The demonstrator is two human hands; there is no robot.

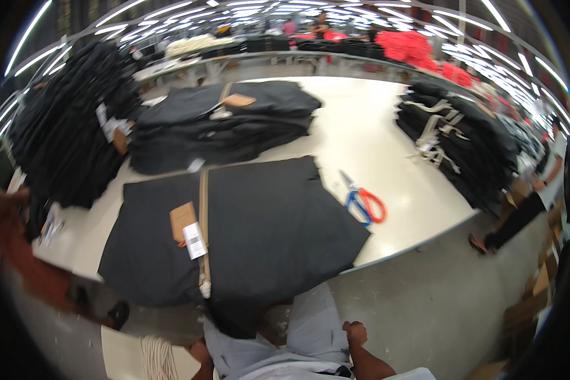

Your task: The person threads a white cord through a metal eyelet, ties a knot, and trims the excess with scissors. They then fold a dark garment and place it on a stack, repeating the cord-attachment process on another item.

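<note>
Before me a dark grey garment (275,223) lies flat on the cream table (361,128), its lower edge hanging over the front. A beige tape (204,199) runs down it. Beside the tape lie a brown tag (183,218) and a white label (194,241) with print. Scissors (365,204) with one blue and one red handle rest to its right. My right hand (356,333) is curled into a fist beside my trousers, with nothing visible in it. Low at my other side, my left hand (200,352) is partly hidden near a bundle of cream cord (157,356); its fingers are unclear.
Stacked dark garments stand at the back (223,123), left (71,123) and right (460,142) of the table. A person (33,256) in reddish-brown clothing stands at left, another (527,209) at right. Cardboard boxes (527,308) line the right side.
</note>
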